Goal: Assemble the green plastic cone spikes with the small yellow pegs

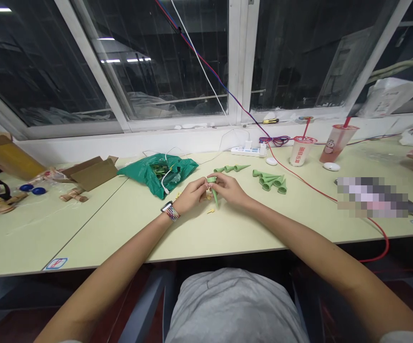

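Head view, one held cone point(215, 197), two cups point(300, 153)

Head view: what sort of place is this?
Likely a shared indoor workroom, perhaps a small craft workshop: a long pale yellow-green tabletop below white-framed windows, a white power strip, and small green hollow cones in loose groups.

Sm. green cone point(215, 197), wide end up, pt. down & a bit tilted, held btwn L hand point(191, 194) & R hand point(232, 190). Sm. yellow bit point(211, 211) lies on its side nr. cone's tip.
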`<state>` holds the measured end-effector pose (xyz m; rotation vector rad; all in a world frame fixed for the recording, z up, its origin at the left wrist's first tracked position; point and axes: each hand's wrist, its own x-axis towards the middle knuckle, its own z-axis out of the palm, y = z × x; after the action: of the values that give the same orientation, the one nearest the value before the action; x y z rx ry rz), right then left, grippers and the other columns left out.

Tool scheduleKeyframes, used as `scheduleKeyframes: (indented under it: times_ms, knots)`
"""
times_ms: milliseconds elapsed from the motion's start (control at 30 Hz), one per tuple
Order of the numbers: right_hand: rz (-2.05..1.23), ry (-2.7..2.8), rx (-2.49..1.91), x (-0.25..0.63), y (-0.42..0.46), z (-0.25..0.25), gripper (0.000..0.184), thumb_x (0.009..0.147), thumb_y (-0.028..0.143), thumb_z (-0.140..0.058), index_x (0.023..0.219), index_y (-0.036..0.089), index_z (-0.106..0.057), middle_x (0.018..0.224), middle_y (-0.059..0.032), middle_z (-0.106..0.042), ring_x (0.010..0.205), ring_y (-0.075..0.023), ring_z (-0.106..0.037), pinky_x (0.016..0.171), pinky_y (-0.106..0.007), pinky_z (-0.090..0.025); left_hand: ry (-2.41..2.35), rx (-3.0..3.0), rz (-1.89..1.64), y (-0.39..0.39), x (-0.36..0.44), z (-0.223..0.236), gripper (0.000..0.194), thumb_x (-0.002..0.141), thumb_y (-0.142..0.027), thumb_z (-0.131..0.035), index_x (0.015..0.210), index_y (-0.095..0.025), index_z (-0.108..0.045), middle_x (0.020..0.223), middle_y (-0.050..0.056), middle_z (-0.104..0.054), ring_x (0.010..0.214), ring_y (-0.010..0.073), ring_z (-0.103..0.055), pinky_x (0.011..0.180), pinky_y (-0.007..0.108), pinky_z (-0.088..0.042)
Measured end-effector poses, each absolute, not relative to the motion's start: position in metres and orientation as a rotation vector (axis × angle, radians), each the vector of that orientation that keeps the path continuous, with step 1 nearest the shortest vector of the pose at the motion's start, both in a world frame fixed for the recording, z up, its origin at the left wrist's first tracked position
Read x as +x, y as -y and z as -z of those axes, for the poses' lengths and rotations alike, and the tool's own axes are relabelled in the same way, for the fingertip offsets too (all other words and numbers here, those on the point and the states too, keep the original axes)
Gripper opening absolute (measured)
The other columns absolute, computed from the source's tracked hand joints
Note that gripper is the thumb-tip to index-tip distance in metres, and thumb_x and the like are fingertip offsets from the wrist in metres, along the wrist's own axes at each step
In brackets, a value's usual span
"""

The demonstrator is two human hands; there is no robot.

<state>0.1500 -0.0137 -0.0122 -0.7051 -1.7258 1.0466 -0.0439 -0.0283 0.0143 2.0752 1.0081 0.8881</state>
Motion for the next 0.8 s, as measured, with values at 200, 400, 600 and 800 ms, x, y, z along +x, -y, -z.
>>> scheduleKeyframes:
  times_ms: [200,400,600,800]
  knots:
    - [-0.777,1.852,-0.688,0.154,0.015,0.003,0.033,0.096,0.042,-0.063,0.124,0.024,-0.066,0.087,-0.0015,-0.068,0.079,-0.0188,-0.067,0.081,-0.035,-0.055,-0.821,1.695,-0.927,0.022,-0.04,-0.014,0.037,0.093,-0.055,-0.06,0.081,-0.023,-0.047,0.06,-0.006,-0.039,0.051,0.0129,-0.045,0.053,0.029,-0.04]
    - [-1.173,1.605,-0.618,0.155,0.01,-0.006,0.046,0.082,0.056,-0.076,0.112,0.022,-0.066,0.078,0.0003,-0.066,0.069,-0.0187,-0.068,0.069,-0.036,-0.06,-0.965,2.06,-1.043,0.03,-0.04,-0.023,0.037,0.1,-0.055,-0.052,0.088,-0.021,-0.055,0.07,0.0,-0.057,0.063,0.0163,-0.057,0.065,0.031,-0.048]
    - [-1.365,1.526,-0.771,0.152,0.018,-0.017,0.041,0.079,0.057,-0.078,0.083,0.019,-0.065,0.073,-0.0027,-0.066,0.058,-0.0147,-0.061,0.048,-0.028,-0.055,-1.14,2.635,-1.058,0.035,-0.042,-0.028,0.032,0.103,-0.047,-0.045,0.09,-0.022,-0.059,0.086,0.008,-0.061,0.08,0.0225,-0.057,0.079,0.037,-0.048]
    - [-0.622,1.534,-0.904,0.204,-0.001,-0.033,0.035,0.09,0.047,-0.066,0.113,0.02,-0.068,0.075,-0.0014,-0.064,0.064,-0.0183,-0.063,0.053,-0.029,-0.054,-1.133,2.022,-1.24,0.021,-0.068,-0.03,0.037,0.102,-0.051,-0.048,0.082,-0.021,-0.055,0.065,0.001,-0.058,0.061,0.0173,-0.06,0.068,0.033,-0.051]
